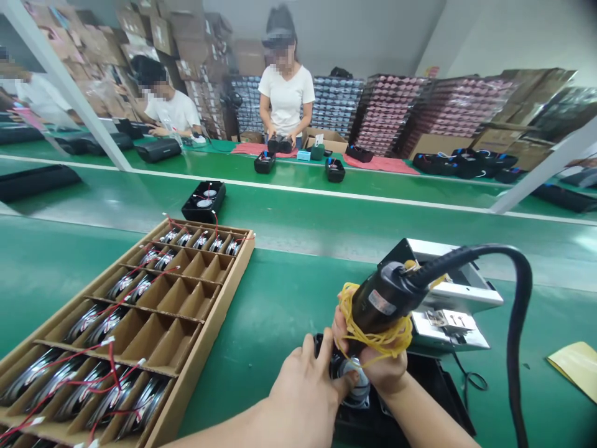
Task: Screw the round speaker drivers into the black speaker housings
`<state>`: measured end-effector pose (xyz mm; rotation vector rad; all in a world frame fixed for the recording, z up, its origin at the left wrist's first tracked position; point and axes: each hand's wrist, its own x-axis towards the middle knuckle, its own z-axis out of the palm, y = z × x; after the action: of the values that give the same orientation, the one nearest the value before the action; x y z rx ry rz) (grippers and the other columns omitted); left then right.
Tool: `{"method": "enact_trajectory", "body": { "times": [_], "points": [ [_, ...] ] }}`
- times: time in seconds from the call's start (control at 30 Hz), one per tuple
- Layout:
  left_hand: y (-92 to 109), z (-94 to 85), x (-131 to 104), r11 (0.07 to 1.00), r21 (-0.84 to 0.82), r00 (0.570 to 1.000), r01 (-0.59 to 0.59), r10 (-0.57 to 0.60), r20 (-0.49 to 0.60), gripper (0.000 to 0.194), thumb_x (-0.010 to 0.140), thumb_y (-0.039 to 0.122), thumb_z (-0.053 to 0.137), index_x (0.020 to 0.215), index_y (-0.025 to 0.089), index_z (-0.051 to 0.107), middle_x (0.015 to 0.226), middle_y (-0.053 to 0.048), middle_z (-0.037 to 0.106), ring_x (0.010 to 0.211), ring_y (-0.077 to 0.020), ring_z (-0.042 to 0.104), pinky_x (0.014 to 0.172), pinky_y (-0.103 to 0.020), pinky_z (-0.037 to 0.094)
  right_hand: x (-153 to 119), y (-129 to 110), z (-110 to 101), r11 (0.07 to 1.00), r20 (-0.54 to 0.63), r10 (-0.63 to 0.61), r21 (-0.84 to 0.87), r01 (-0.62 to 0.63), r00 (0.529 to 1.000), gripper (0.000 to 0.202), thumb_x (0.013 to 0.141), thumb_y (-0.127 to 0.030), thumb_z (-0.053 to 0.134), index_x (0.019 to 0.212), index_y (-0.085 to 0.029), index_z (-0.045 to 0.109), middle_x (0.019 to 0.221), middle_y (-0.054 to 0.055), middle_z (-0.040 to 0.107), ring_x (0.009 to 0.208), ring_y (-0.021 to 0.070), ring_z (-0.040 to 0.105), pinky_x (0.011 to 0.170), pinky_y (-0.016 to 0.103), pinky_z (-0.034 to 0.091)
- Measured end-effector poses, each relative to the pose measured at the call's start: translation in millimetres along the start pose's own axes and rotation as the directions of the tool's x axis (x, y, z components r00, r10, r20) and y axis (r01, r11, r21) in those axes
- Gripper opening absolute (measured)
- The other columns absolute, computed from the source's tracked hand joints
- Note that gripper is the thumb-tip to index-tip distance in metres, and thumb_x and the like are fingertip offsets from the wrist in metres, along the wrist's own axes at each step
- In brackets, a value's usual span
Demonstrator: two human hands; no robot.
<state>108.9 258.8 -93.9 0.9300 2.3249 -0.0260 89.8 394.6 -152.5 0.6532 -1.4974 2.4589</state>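
My right hand (385,367) is wrapped round a black electric screwdriver (375,305), which has yellow rubber bands wound about its grip. The screwdriver is tilted, its lower end pointing down by my left fingers; its tip is hidden. My left hand (305,386) grips a round speaker (358,386) that sits in a black plastic housing (420,398). Its thumb presses on the speaker, and its fingers reach toward the housing's far edge. Both forearms cover part of the housing.
To the left lies a divided cardboard tray (209,336) of speakers with red wires. A metal screw feeder (454,323) stands behind the screwdriver, whose thick cable (515,336) hangs at right. Beyond, a housing with speakers (204,200) lies near the belt; co-workers (285,93) work opposite.
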Motion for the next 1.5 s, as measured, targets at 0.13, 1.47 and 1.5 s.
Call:
{"method": "enact_trajectory", "body": {
  "times": [0.13,1.47,1.5],
  "points": [
    [-8.4,7.3,4.7,0.998,-0.027,0.998,-0.049,0.048,-0.051,0.072,0.088,0.032,0.076,0.154,0.032,0.046,0.167,-0.021,0.015,0.151,-0.0493,0.023,0.117,-0.06,0.035,-0.8,1.0,0.7,1.0,-0.012,-0.014,-0.005,0.014,1.0,0.057,0.086,-0.077,0.053,0.091,-0.021,0.063,0.061,0.005,0.053,0.05,0.0193,0.048,0.047,0.034,0.046],
    [-15.2,50.9,75.3,0.865,0.445,0.63,-0.234,0.483,-0.608,0.04,0.096,0.035,0.067,0.133,0.044,0.058,0.147,-0.018,0.045,0.122,-0.036,0.054,0.09,-0.057,0.049,-8.5,-118.0,-134.5,0.83,-0.417,-0.532,-0.429,0.356,0.737,0.044,0.08,-0.061,0.066,0.091,-0.019,0.062,0.071,0.001,0.051,0.048,0.0133,0.049,0.045,0.026,0.04],
    [-16.1,49.9,74.3,0.869,0.434,0.629,-0.237,0.478,-0.613,0.04,0.095,0.034,0.068,0.133,0.044,0.058,0.148,-0.018,0.044,0.124,-0.0361,0.053,0.091,-0.057,0.049,-8.9,-117.1,-135.1,0.832,-0.419,-0.53,-0.426,0.356,0.737,0.044,0.081,-0.061,0.066,0.091,-0.019,0.062,0.07,0.001,0.051,0.048,0.0132,0.048,0.045,0.026,0.04]
  ]
}}
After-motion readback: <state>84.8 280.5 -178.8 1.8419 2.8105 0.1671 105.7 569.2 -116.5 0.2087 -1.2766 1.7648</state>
